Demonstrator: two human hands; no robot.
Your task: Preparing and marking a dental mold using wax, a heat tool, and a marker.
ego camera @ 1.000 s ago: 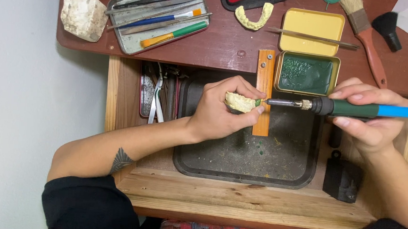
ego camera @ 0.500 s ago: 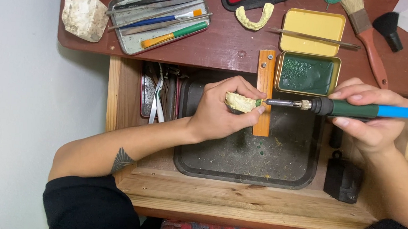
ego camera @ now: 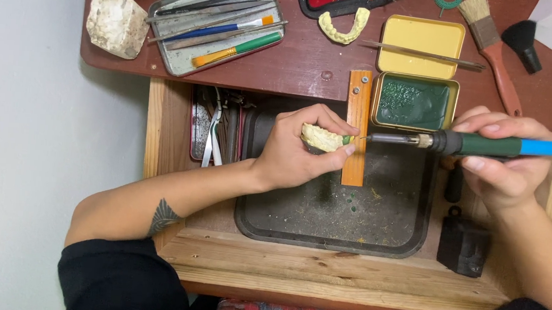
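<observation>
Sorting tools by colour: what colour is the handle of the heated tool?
Dark green with a blue rear section, held in the right hand; head view.

A dental technician's workbench. Beyond the hands lie a metal tray of hand instruments (ego camera: 217, 24), a tooth-arch cast (ego camera: 343, 29), an open tin of green wax (ego camera: 414, 103) and a brush (ego camera: 491, 44); beneath them, a wooden pull-out drawer (ego camera: 333, 269) holds a debris tray (ego camera: 329, 223).

Beyond the hands, the reddish counter (ego camera: 309, 54) carries a tool tray (ego camera: 215, 24), white stone block (ego camera: 117, 23), dental cast (ego camera: 343, 27), yellow lid (ego camera: 421, 45), green-filled tin (ego camera: 415, 103) and brushes (ego camera: 491, 40).
</observation>
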